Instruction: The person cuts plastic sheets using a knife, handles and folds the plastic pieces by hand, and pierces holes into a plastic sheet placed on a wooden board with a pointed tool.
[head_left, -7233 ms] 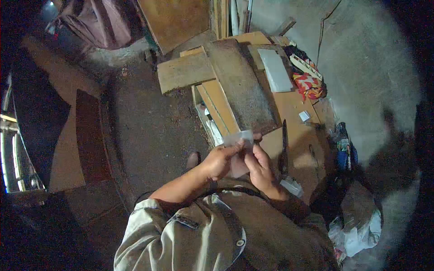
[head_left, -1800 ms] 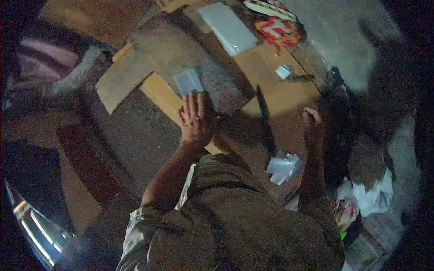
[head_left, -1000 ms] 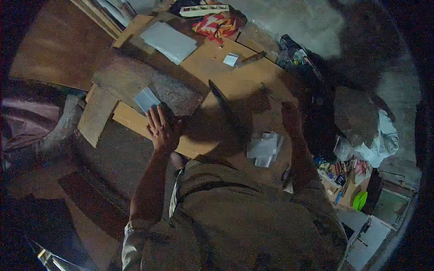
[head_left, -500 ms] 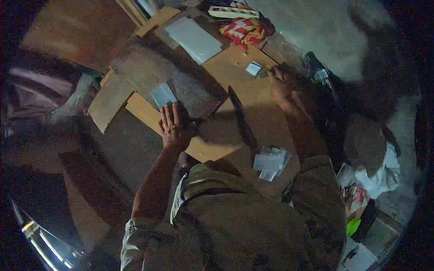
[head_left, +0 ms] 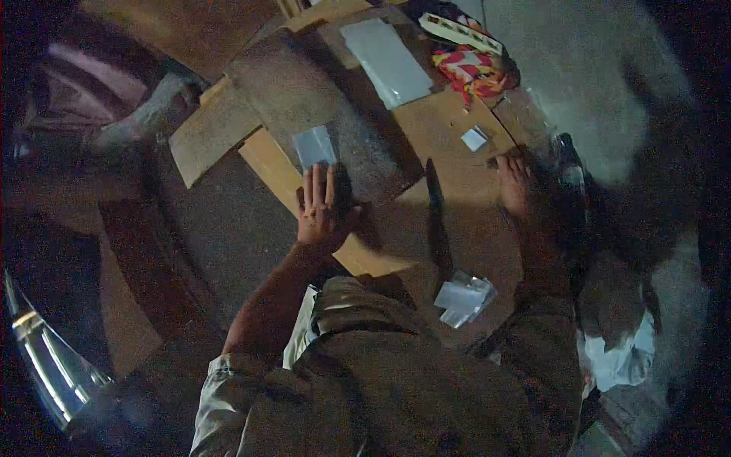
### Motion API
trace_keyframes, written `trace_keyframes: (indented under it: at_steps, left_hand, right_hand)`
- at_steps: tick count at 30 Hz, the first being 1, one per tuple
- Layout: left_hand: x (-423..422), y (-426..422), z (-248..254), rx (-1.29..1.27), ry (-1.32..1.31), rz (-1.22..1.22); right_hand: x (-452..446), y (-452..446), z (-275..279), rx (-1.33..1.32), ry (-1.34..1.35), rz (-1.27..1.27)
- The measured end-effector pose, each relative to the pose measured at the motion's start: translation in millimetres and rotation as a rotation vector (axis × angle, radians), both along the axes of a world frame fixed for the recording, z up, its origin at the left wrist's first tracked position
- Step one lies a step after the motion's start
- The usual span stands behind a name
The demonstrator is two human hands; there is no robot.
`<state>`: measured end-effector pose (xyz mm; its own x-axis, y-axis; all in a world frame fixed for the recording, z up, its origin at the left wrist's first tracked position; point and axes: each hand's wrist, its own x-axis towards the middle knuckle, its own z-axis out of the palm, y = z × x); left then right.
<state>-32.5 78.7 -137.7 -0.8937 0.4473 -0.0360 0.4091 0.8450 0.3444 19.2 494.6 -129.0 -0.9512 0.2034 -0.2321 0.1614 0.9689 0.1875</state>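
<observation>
My left hand (head_left: 326, 212) lies palm down, fingers stretched forward, with its fingertips on the near edge of a small translucent plastic packet (head_left: 314, 146). That packet rests flat on a worn grey-brown board (head_left: 274, 84). On the right, my right hand (head_left: 516, 183) rests on the tan board (head_left: 464, 183), fingers apart and a little bent, with nothing visible in them. Just beyond its fingertips lies a small white square piece (head_left: 474, 139), not touched by the hand. Several clear plastic packets (head_left: 464, 299) lie in a loose pile close to my body.
A stack of white sheets (head_left: 387, 61) lies at the far side. Beside it are a pale power strip (head_left: 461, 33) and a red-and-yellow cloth (head_left: 472, 70). A dark narrow strip (head_left: 438, 217) crosses the tan board. White bags (head_left: 620, 354) lie low on the right.
The view has shifted, so the boards appear farther right. My right hand has drawn back slightly from the white square. My left hand stays at the packet.
</observation>
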Motion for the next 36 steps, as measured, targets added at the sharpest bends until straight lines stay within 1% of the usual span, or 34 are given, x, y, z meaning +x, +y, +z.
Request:
trace_keyframes:
  at_steps: [1,2,3,5,6,8,9,10,12,14,16,17,18,20,21,22,24,25,28,30,32,33,35,36]
  left_hand:
    - [-1,3,15,-0.018,-0.042,0.008]
    - [-1,3,13,-0.017,-0.044,0.033]
    - [-1,1,10,-0.015,-0.03,0.032]
    - [0,-2,0,0.024,0.001,0.031]
    - [0,-4,2,0.019,-0.004,0.053]
    - [-2,-4,8,0.046,-0.069,0.051]
    - [-2,-6,4,0.074,-0.061,0.043]
    - [-2,-7,3,0.073,-0.07,0.055]
    - [-3,-7,6,0.089,-0.095,0.042]
    - [-4,-7,8,0.059,-0.111,0.05]
    - [-6,-7,8,0.071,-0.139,0.039]
    - [-8,-8,9,0.054,-0.158,0.035]
    - [-8,-9,7,0.053,-0.168,0.04]
    - [-8,-10,1,0.041,-0.152,0.022]
    - [-7,-13,-6,-0.042,-0.111,-0.012]
    - [-6,-14,-12,-0.042,-0.126,-0.008]
    - [-4,-17,-15,0.0,-0.064,-0.022]
    - [-5,-14,-12,0.03,-0.152,0.015]
    - [-6,-11,-11,0.04,-0.155,0.036]
    - [-6,-13,-11,0.071,-0.16,0.04]
    - [-6,-12,-12,0.022,-0.157,0.038]
    - [-7,-10,-15,-0.004,-0.14,0.037]
    - [-6,-11,-14,0.009,-0.166,0.024]
    - [-7,-12,-11,0.022,-0.184,0.015]
  right_hand:
    - [9,8,-7,0.015,0.082,0.039]
    - [13,8,-11,0.026,0.165,0.081]
    - [7,-7,-1,0.024,0.162,0.109]
    - [-6,-53,31,-0.436,0.165,-0.403]
    - [-5,-67,31,-0.442,0.154,-0.383]
    - [-1,-89,30,-0.734,0.521,-0.052]
    - [-8,-114,32,-0.823,0.587,-0.094]
    - [-13,-137,41,-0.826,0.574,-0.088]
    - [-22,-179,61,-0.986,0.365,-0.252]
    - [-33,-210,58,-1.06,0.335,-0.099]
    - [-47,-243,66,-1.206,0.252,-0.047]
    - [-52,-251,60,-1.127,0.246,0.066]
    - [-60,-262,61,-1.128,0.234,0.064]
    - [-74,-282,64,-1.214,0.147,0.106]
    - [-80,-288,51,-1.248,0.189,0.163]
    - [-84,-291,45,-1.25,0.174,0.157]
    - [-95,-298,38,-1.262,0.199,0.17]
    - [-103,-296,44,-1.144,0.162,0.19]
    - [-110,-289,29,-1.114,0.11,0.129]
    - [-111,-285,33,-1.092,0.084,0.13]
    - [-111,-284,34,-1.061,0.138,0.196]
    - [-111,-284,34,-1.062,0.132,0.188]
    - [-109,-285,36,-1.008,0.159,0.261]
    - [-109,-287,39,-1.011,0.156,0.257]
